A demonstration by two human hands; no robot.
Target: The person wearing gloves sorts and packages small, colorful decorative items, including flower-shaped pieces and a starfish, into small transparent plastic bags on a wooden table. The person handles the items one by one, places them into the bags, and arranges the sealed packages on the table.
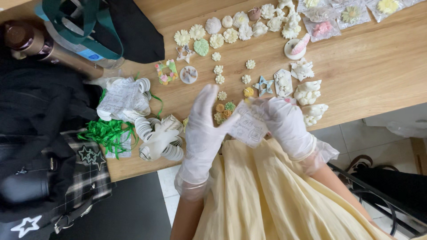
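Both gloved hands, left hand (pixel 202 133) and right hand (pixel 284 124), pinch one small white printed paper bag (pixel 249 126) between their fingers, just above the wooden worktop (pixel 369 66).

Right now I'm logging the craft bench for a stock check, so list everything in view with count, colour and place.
small moulded pieces: dozens, mostly white and cream flowers, shells and stars, spread over the table's middle and far side
bagged pieces: several, clear bags, far right corner
green ribbon: one tangle, near left edge
printed clear bags: a loose pile, white print, left of centre
table: one, light wood
brown bottle: one, far left
dark bags and clothing: black, left side
yellow skirt: one, pale, below the table edge
left hand: white glove, grip on the small printed bag
right hand: white glove, grip on the same bag
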